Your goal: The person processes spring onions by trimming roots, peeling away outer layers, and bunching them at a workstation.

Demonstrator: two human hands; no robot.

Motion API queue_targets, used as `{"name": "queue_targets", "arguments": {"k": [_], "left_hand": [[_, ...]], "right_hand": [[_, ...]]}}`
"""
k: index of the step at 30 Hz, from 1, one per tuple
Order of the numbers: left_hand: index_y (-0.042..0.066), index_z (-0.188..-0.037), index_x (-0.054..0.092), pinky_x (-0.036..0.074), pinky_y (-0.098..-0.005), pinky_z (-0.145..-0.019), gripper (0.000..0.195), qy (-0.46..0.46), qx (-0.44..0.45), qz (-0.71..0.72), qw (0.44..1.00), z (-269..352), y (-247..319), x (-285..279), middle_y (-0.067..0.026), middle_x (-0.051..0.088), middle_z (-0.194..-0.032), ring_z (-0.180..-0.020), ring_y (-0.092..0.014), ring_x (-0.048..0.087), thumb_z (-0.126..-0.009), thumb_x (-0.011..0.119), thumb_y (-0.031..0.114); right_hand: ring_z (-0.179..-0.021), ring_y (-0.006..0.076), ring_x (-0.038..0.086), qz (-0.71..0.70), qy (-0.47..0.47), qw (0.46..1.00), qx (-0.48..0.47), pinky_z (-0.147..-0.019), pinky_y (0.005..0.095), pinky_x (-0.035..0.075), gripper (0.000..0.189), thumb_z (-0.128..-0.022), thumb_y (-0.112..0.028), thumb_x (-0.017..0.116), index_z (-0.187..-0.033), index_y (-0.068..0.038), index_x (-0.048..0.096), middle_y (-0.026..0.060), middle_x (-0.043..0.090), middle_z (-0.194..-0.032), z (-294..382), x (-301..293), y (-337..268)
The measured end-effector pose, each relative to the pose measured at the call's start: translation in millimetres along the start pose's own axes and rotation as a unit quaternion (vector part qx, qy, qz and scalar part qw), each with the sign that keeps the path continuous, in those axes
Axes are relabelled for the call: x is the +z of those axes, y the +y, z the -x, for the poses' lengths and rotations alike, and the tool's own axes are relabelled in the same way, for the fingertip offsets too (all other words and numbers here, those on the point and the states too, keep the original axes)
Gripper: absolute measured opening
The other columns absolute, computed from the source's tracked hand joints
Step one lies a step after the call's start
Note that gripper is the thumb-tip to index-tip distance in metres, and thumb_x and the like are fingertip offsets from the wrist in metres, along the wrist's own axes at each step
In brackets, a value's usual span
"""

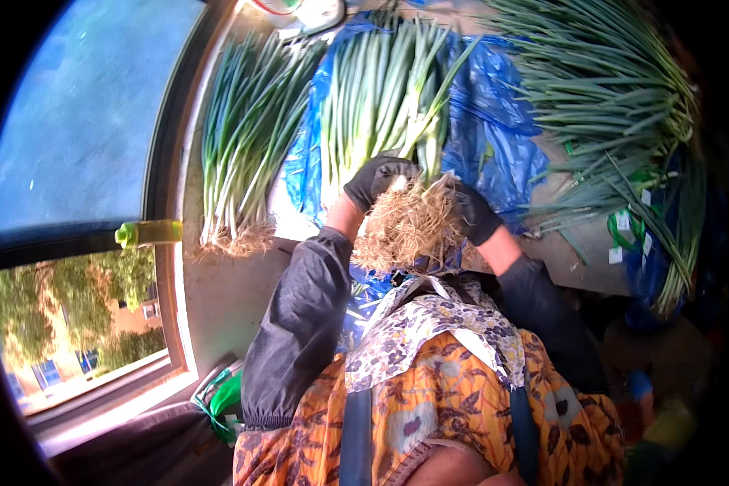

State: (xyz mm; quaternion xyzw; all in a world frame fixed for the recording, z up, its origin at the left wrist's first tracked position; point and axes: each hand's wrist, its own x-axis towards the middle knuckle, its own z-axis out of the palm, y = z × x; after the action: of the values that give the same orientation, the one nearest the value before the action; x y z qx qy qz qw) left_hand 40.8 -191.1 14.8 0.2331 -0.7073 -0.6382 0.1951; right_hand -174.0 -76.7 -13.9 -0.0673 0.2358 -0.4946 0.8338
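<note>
My left hand [379,181], in a dark glove, grips the root end of a bunch of green onions [376,103] from the left. From the right, my right hand [474,209], gloved the same way, is at the same bunch, its fingers by the thick tangle of dry roots [410,228]. The fingertips are partly hidden by roots, so the right hand's hold is unclear. The bunch lies on blue plastic sheeting [492,115], its leaves pointing away from me. To its left lies another pile of green onions [249,133], roots towards me.
A large heap of green onions [607,79] lies at the right, with green ties and white tags [622,220] near its lower edge. A window frame [170,121] borders the work surface [225,304] at the left. A green bag [226,395] hangs low at the left.
</note>
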Motion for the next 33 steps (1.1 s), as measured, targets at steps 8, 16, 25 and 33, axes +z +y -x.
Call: {"name": "queue_targets", "arguments": {"k": [8, 16, 25, 33], "left_hand": [[0.004, -0.121, 0.056, 0.05, -0.0417, -0.086, 0.042, 0.162, -0.222, -0.171, 0.946, -25, -35, 108, -0.0252, 0.066, -0.105, -0.099, -0.039, 0.064, -0.084, 0.061, 0.024], [-0.018, -0.144, 0.006, 0.044, -0.0441, -0.1, 0.087, 0.231, -0.087, -0.288, 0.925, -18, 25, 156, -0.04, 0.037, -0.138, -0.123, -0.044, 0.049, -0.088, 0.057, 0.026], [-0.011, -0.148, 0.01, 0.036, -0.0389, -0.109, 0.101, 0.013, -0.209, -0.225, 0.952, 0, 65, 169, -0.0351, 0.032, -0.144, -0.134, -0.039, 0.041, -0.085, 0.069, 0.042], [0.003, -0.101, 0.063, 0.048, -0.0438, -0.084, 0.026, 0.244, -0.183, -0.326, 0.895, 21, 5, 140, -0.018, 0.063, -0.096, -0.095, -0.033, 0.062, -0.09, 0.059, 0.027]], "right_hand": [[-0.074, 0.0174, 0.062, -0.014, 0.017, 1.0, 0.019, -0.067, 0.033, 0.053, 0.026, -0.094, -0.021, 0.06, -0.116, -0.008, 0.062, 0.0072, 0.064, -0.087, 13, -38, -8], [-0.068, 0.0106, 0.061, 0.185, 0.147, 0.967, -0.095, -0.058, 0.0235, 0.05, 0.029, -0.092, -0.015, 0.065, -0.119, -0.005, 0.059, -0.0001, 0.064, -0.087, 29, -44, -19], [-0.106, 0.0199, 0.061, 0.15, 0.045, 0.987, -0.026, -0.089, 0.0348, 0.053, 0.035, -0.096, -0.017, 0.056, -0.126, 0.002, 0.057, 0.0102, 0.063, -0.118, 61, -99, -12], [-0.091, 0.0272, 0.068, 0.088, 0.028, 0.995, 0.041, -0.077, 0.0388, 0.058, 0.031, -0.09, -0.009, 0.06, -0.116, 0.007, 0.061, 0.017, 0.069, -0.105, 70, -111, -64]]}}
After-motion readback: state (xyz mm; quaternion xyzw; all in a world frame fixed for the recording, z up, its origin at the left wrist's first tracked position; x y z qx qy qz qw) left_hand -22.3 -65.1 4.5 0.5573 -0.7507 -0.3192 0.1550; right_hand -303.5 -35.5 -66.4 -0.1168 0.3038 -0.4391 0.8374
